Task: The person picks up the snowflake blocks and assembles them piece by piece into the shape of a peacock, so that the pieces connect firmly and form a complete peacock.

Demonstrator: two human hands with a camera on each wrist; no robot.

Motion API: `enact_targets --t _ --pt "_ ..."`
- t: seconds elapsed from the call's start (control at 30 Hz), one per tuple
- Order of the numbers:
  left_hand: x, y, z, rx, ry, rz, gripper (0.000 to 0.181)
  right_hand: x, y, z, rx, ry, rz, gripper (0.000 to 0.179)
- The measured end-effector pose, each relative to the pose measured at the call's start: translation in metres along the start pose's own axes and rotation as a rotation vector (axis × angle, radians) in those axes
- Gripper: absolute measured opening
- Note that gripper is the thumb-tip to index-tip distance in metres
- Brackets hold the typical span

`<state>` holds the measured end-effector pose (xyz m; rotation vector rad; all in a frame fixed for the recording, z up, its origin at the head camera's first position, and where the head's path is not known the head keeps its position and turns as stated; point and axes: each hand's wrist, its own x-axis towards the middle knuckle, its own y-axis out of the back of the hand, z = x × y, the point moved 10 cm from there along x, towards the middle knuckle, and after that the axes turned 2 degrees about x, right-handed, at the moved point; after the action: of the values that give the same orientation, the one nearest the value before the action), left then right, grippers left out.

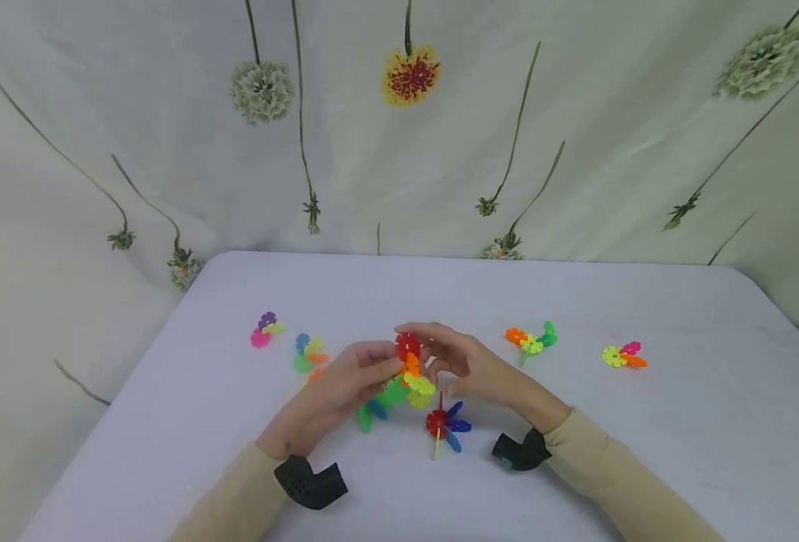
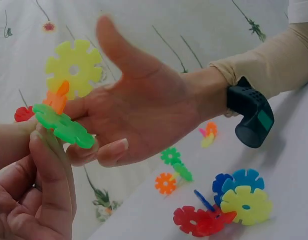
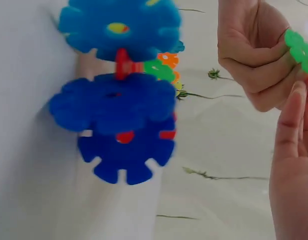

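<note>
My left hand (image 1: 346,380) pinches a small cluster of notched plastic flower discs between thumb and fingers. The cluster joins a red disc (image 1: 407,345), an orange disc (image 1: 410,366), a yellow disc (image 2: 74,69) and a green disc (image 2: 64,126). Beside it is my right hand (image 1: 470,361), its index finger reaching over the red disc. In the left wrist view its thumb points up, well apart, and the fingers pass behind the cluster. On the table just below the hands sits another cluster, with a red disc (image 1: 436,424) and blue discs (image 3: 126,102).
Small disc clusters lie on the white table (image 1: 677,429): a purple, pink and yellow one (image 1: 263,330) at far left, one with an orange disc (image 1: 516,336), and one with a yellow disc (image 1: 614,356) at right. More lie behind my left hand. A flower-print curtain (image 1: 345,165) hangs behind.
</note>
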<state>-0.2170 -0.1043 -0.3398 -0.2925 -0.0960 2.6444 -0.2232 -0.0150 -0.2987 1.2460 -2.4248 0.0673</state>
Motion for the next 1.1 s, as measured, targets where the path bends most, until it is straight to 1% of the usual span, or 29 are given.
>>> enact_targets --t 0.07,0.1,0.13,0.23,0.3,0.33,0.47,0.6,0.7,0.77,0.8,0.87,0.9,0.93,1.0,1.03,1.1 --pt "-0.001 0.0 0.002 -0.052 -0.004 0.004 0.011 0.0 -0.005 -0.007 -0.038 0.039 -0.014 0.07" --pt "-0.001 -0.002 0.004 -0.064 -0.016 -0.008 0.011 0.001 -0.007 -0.011 -0.076 0.065 -0.002 0.072" --pt "-0.001 -0.005 0.005 -0.078 -0.02 -0.021 0.01 0.001 -0.008 -0.016 -0.11 0.101 0.021 0.074" --pt "-0.003 -0.011 0.008 -0.1 -0.041 -0.057 0.011 0.001 -0.007 -0.026 -0.197 0.171 0.131 0.065" --pt "-0.003 -0.014 0.01 -0.11 -0.06 -0.078 0.011 -0.001 -0.007 -0.028 -0.214 0.189 0.181 0.065" --pt "-0.003 -0.015 0.01 -0.119 -0.059 -0.082 0.011 -0.001 -0.006 -0.029 -0.213 0.189 0.198 0.065" --pt "-0.004 -0.017 0.011 -0.136 -0.08 -0.108 0.009 -0.003 -0.008 -0.029 -0.224 0.189 0.217 0.06" --pt "-0.005 -0.019 0.014 -0.14 -0.103 -0.136 0.009 -0.004 -0.009 -0.032 -0.265 0.221 0.241 0.057" --pt "-0.005 -0.02 0.016 -0.13 -0.124 -0.147 0.01 -0.005 -0.008 -0.034 -0.303 0.238 0.279 0.058" --pt "-0.004 -0.017 0.017 -0.112 -0.125 -0.126 0.01 -0.005 -0.007 -0.034 -0.325 0.234 0.306 0.06" --pt "-0.004 -0.015 0.016 -0.105 -0.108 -0.106 0.011 -0.005 -0.007 -0.035 -0.345 0.233 0.314 0.061" --pt "-0.005 -0.006 0.011 -0.066 -0.045 -0.034 0.014 -0.004 -0.007 -0.034 -0.379 0.221 0.316 0.064" --pt "-0.005 -0.002 0.01 -0.049 -0.02 -0.006 0.018 -0.003 -0.007 -0.033 -0.395 0.21 0.303 0.066" --pt "-0.006 0.002 0.008 -0.026 0.004 0.021 0.022 -0.002 -0.006 -0.031 -0.413 0.195 0.278 0.067" --pt "-0.007 0.01 0.008 0.038 0.023 0.067 0.029 0.002 -0.002 -0.025 -0.419 0.141 0.209 0.072" --pt "-0.006 0.015 0.009 0.073 0.013 0.092 0.029 0.003 0.002 -0.019 -0.41 0.091 0.174 0.073" --pt "-0.006 0.022 0.015 0.125 -0.045 0.125 0.028 0.004 0.013 -0.003 -0.412 -0.022 0.1 0.069"
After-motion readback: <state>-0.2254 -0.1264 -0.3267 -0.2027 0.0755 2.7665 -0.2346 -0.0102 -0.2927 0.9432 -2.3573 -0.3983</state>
